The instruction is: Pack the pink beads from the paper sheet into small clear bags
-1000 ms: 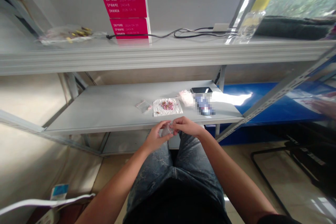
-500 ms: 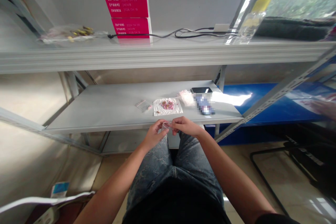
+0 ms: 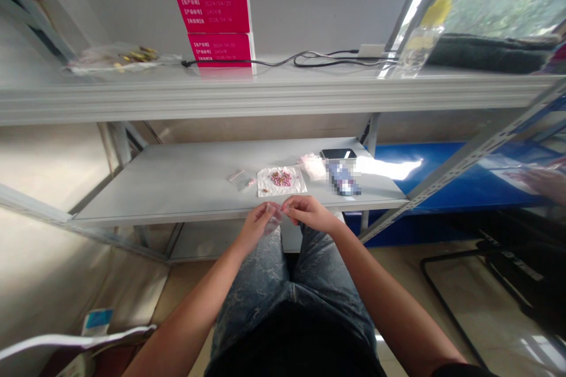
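My left hand (image 3: 255,225) and my right hand (image 3: 309,212) meet just below the front edge of the grey shelf (image 3: 177,188), fingers pinched on a small clear plastic bag (image 3: 274,221) held between them. On the shelf beyond lies a white sheet (image 3: 282,181) with several small pink beads (image 3: 281,177) heaped on it. Left of the sheet sits another small clear bag (image 3: 239,178). A crumpled clear bag (image 3: 313,164) lies to the right of the sheet.
A dark phone (image 3: 338,154) and a blurred-out item (image 3: 342,177) lie at the shelf's right end. The upper shelf (image 3: 265,91) carries stacked magenta boxes (image 3: 216,9), a black cable (image 3: 309,59) and a clear bag of parts (image 3: 115,58). A blue surface (image 3: 446,182) lies right.
Both hands have stayed at the shelf edge, working the little clear bag between the fingertips; the bag sits slightly lower and more to the left now.
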{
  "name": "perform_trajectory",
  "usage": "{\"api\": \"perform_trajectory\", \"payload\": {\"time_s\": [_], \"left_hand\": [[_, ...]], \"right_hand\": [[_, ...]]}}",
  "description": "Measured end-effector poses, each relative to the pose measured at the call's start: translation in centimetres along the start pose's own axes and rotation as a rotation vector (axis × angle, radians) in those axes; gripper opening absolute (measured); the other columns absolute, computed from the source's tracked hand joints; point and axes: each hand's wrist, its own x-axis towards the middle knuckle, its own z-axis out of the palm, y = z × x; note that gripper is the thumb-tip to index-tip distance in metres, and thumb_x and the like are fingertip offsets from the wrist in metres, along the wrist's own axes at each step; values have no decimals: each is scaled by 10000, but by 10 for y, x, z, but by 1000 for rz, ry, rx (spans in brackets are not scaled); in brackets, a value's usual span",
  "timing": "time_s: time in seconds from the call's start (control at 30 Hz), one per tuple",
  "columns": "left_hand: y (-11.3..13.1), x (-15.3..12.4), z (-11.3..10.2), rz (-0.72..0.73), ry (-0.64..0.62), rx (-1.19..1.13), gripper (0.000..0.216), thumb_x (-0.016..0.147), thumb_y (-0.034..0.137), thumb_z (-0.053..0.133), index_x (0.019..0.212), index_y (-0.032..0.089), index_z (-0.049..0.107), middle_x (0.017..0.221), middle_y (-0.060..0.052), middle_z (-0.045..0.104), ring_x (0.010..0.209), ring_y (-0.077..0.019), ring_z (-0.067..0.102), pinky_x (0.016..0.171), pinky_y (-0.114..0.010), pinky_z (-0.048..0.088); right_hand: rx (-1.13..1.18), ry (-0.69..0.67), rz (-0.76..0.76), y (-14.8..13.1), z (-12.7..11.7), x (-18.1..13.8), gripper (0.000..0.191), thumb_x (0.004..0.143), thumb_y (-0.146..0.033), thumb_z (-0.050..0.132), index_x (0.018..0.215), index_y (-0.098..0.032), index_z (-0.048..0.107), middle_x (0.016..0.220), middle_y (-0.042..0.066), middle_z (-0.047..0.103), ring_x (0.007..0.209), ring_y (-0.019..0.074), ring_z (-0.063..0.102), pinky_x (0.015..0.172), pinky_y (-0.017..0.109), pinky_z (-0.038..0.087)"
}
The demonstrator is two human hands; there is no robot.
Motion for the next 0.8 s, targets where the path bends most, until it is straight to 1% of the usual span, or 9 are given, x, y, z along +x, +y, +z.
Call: {"api": "perform_trajectory", "payload": {"time_s": [0.07, 0.13, 0.23, 0.3, 0.37, 0.43, 0.53, 0.67, 0.8], "left_hand": [[0, -1, 1, -20, -2, -27, 437, 865, 603, 687, 986, 183, 676, 767, 5, 640, 577, -91, 532, 504, -186, 349], [1, -2, 1, -25, 5, -32, 447, 857, 607, 694, 988, 180, 676, 779, -2, 648, 578, -88, 534, 500, -183, 342], [2, -1, 2, -36, 19, -25, 461, 847, 610, 704, 993, 173, 694, 810, -25, 679, 630, -106, 583, 550, -191, 387], [2, 0, 2, -33, 20, -29, 461, 841, 604, 715, 1009, 175, 710, 831, -37, 696, 688, -128, 619, 611, -209, 437], [2, 0, 2, -14, 11, -36, 449, 842, 594, 720, 1008, 177, 727, 859, -49, 711, 752, -147, 643, 680, -230, 476], [2, 0, 3, -5, -13, -41, 434, 846, 583, 722, 1008, 180, 742, 891, -58, 723, 796, -157, 654, 725, -242, 492], [1, 0, 2, -35, -62, -57, 472, 839, 598, 722, 1062, 183, 755, 936, -76, 738, 814, -172, 662, 724, -255, 498], [-3, 1, 1, -27, -98, -41, 530, 815, 628, 731, 1056, 158, 774, 955, -102, 745, 829, -192, 661, 735, -275, 497], [-3, 1, 1, -25, -100, -71, 516, 798, 589, 771, 1110, 178, 750, 967, -83, 732, 801, -172, 646, 730, -274, 502]], "right_hand": [[-25, 4, -13, -1, 2, 0, 379, 886, -523, 718, 1021, -171, 679, 665, -26, 592, 581, 116, 535, 547, 247, 414], [-48, 12, -22, -2, 3, 0, 396, 893, -517, 713, 1078, -169, 677, 634, -38, 567, 576, 117, 518, 549, 249, 405], [-86, 22, -33, -4, 4, -1, 402, 900, -513, 704, 1098, -164, 675, 640, -45, 544, 569, 109, 479, 548, 249, 389], [-110, 21, -32, -4, 4, -1, 398, 901, -508, 702, 1094, -161, 675, 646, -47, 533, 573, 107, 464, 548, 248, 377], [-133, -1, -26, -3, 4, -1, 375, 910, -501, 692, 1061, -158, 683, 667, -39, 542, 597, 110, 470, 564, 250, 379], [-160, -34, -25, -2, 3, -2, 344, 926, -494, 672, 976, -155, 695, 695, -23, 562, 629, 114, 479, 588, 255, 381], [-192, -53, -19, 1, 2, -2, 341, 942, -486, 652, 877, -154, 695, 709, -13, 577, 645, 113, 475, 604, 259, 370], [-214, -34, -2, 3, 1, -1, 343, 927, -494, 665, 857, -160, 697, 707, -13, 594, 637, 113, 476, 606, 261, 373], [-209, -15, 19, 1, 2, -1, 372, 904, -522, 679, 833, -157, 691, 680, -16, 587, 614, 112, 468, 592, 262, 373]]}}
